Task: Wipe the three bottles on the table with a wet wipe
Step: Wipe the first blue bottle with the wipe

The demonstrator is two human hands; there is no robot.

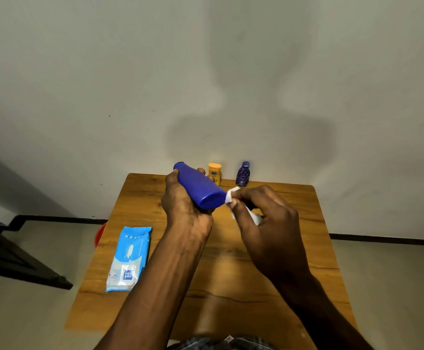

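Observation:
My left hand (184,205) grips a large blue bottle (201,185), held tilted above the table with its flat base toward me. A white wet wipe (232,195) is pinched in my right hand (264,215) and touches the rim of that base on its right side. Part of the wipe hangs under my fingers. A small yellow bottle (215,173) and a small dark purple bottle (242,174) stand upright at the table's far edge by the wall.
A light-blue pack of wet wipes (129,257) lies on the left part of the wooden table (231,274). A red object (100,234) pokes out past the table's left edge. A dark piece of furniture (9,251) stands on the floor at left.

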